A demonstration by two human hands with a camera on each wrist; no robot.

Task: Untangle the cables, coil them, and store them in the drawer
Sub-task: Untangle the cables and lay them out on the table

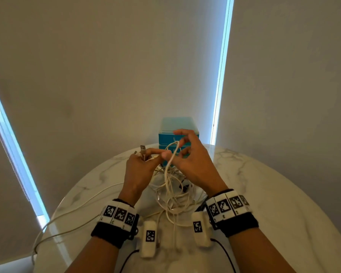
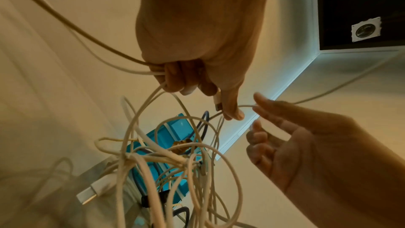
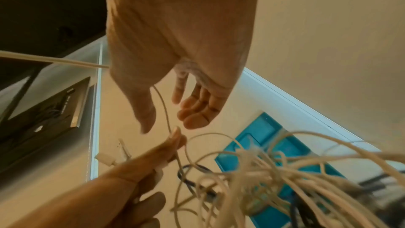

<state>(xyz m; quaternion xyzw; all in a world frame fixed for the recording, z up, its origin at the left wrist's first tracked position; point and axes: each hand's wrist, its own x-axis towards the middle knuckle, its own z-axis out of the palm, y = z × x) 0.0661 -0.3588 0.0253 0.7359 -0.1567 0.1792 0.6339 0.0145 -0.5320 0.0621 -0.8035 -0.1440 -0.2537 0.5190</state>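
- Left hand [image 1: 140, 170] raised over the middle of the table [image 1: 264, 194], fingers curled round white cables [image 1: 171, 194], plug [image 1: 143, 149] poking up out of the fist
- Thumb and forefinger [image 2: 235, 112] of that hand pinching one thin strand
- Right hand [image 1: 193, 162] just beside it, fingers loosely spread and half bent, a white loop [image 1: 172, 154] draped across them; firm grip or not, cannot tell
- Tangle hanging from both hands down to the tabletop, one blue cable [image 2: 205, 119] mixed in
- Two long strands trailing off the left edge
- Blue drawer unit [image 1: 177, 127] at the far edge, behind the hands
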